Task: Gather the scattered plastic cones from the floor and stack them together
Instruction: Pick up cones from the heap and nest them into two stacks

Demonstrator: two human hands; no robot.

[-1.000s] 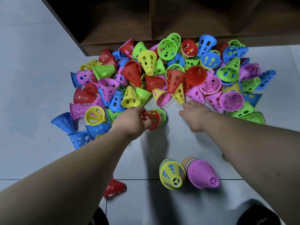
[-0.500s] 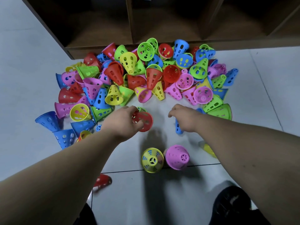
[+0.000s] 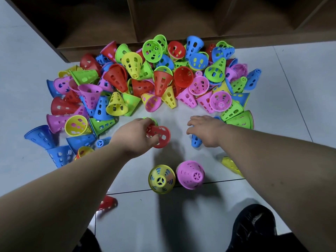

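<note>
Pale tiled floor (image 3: 163,224), brown shelf unit (image 3: 181,24) along the far edge, loose cone heap (image 3: 116,79) against it. Left hand (image 3: 134,137) is clamped on a red cone (image 3: 161,136), mouth facing near. Right hand (image 3: 207,131) covers a blue cone (image 3: 196,141), axis far-to-near, tip near; grip cannot be told. Yellow stack (image 3: 161,179) lies directly near of the left hand; pink stack (image 3: 190,174) is nearer the right hand.

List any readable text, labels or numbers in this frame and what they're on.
None: no readable text, number or sign shows in this view.
The pile of cones, the yellow stack, the pink stack and the red cone in the left hand show only holes, no print.
The wooden shelf and floor tiles show no label.
</note>
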